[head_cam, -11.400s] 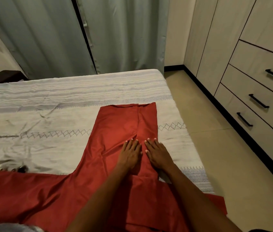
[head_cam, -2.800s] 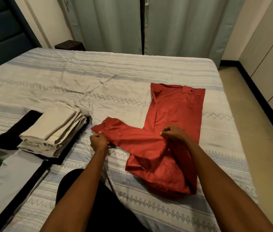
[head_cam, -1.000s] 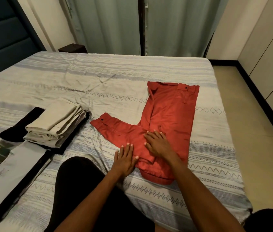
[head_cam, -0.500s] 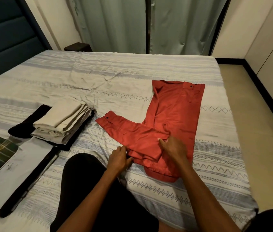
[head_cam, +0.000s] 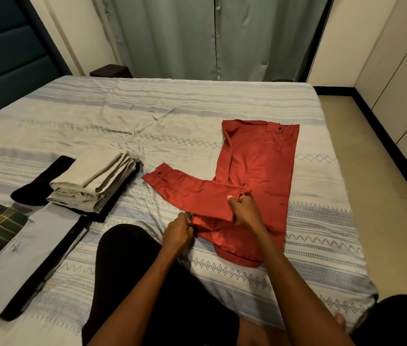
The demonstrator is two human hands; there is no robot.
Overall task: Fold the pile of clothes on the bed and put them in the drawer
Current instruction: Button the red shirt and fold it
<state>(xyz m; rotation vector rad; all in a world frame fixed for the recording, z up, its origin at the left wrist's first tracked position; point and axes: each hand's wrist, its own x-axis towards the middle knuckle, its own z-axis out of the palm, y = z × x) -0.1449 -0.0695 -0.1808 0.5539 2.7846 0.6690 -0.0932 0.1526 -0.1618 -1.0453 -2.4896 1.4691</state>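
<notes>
Our left hand (head_cam: 178, 229) and right hand (head_cam: 243, 208) both gripped the near edge of the red garment (head_cam: 260, 171), its long axis running away from us across the bed (head_cam: 147, 108).

The striped grey-white bed cover (head_cam: 172, 108) lies open beyond the red cloth garment (head_cam: 257, 168) and to its right, up to the bed's edge. Leftward, the folded beige stack (head_cam: 92, 181) and long pale grey garment (head_cam: 30, 248) block passage.

No text or labels legible — none.
</notes>
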